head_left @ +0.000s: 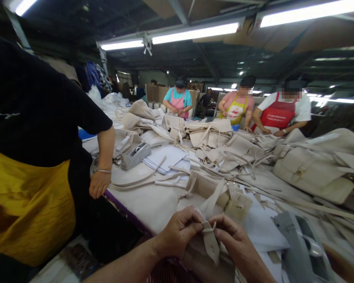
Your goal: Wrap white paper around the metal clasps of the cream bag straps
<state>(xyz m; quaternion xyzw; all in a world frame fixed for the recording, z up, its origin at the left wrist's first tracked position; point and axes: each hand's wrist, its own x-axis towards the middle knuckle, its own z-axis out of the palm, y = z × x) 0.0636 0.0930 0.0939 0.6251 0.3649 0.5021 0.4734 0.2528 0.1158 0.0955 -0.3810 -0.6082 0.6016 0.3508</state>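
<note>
A cream strap [211,243] with a hole near its lower end hangs between my two hands, just in front of me. My left hand [181,232] pinches its upper part between thumb and fingers. From the other side, my right hand [233,237] is closed on the same strap, at a narrow loop band around it. A cream handbag [200,184] lies open on the table right behind my hands, its handles and metal buckle showing. Below the strap, more cream material is partly hidden by my hands.
Grey tape dispensers stand at the right [302,247] and further left [135,155]. White paper sheets [165,159] and piled cream bags [312,173] cover the table [141,204]. A person in a yellow apron [32,204] stands close at left; several others work across the table.
</note>
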